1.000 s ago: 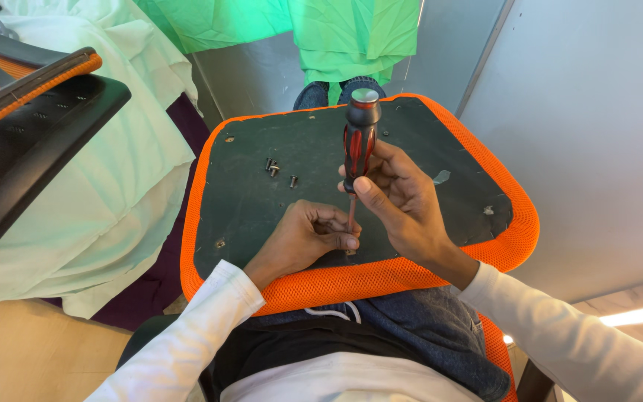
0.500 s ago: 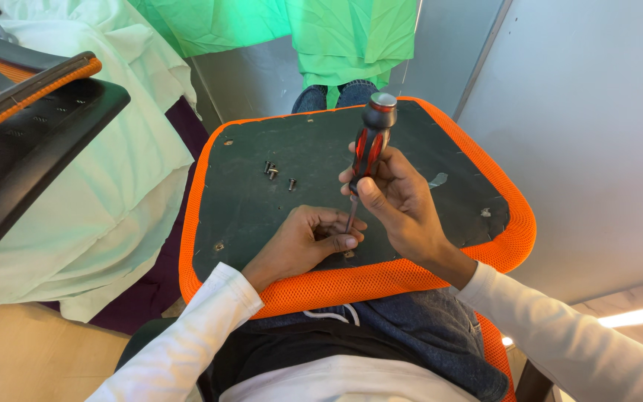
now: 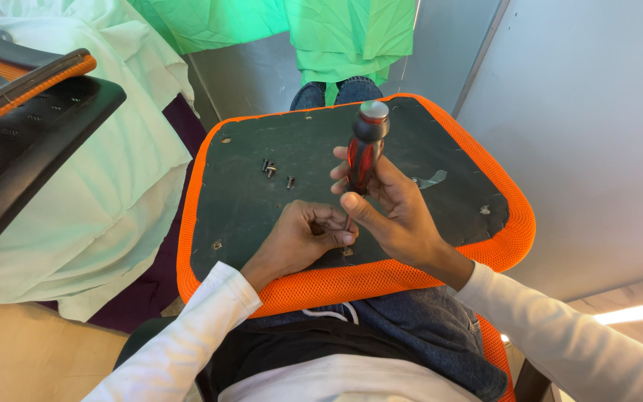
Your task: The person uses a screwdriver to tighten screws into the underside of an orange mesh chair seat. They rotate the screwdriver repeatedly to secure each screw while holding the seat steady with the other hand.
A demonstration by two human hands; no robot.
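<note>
head view: red-black screwdriver [image 3: 365, 152] gripped upright by right hand [image 3: 392, 212]; tip pinched steady by left hand [image 3: 303, 234] at seat underside [image 3: 262, 216]; shaft best kept vertical.

Right hand [image 3: 392, 212] gripping screwdriver [image 3: 365, 149] upright

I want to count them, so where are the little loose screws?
In the head view, the loose screws lie on the dark underside of the orange seat pad, left of the screwdriver and above the left hand.
</note>
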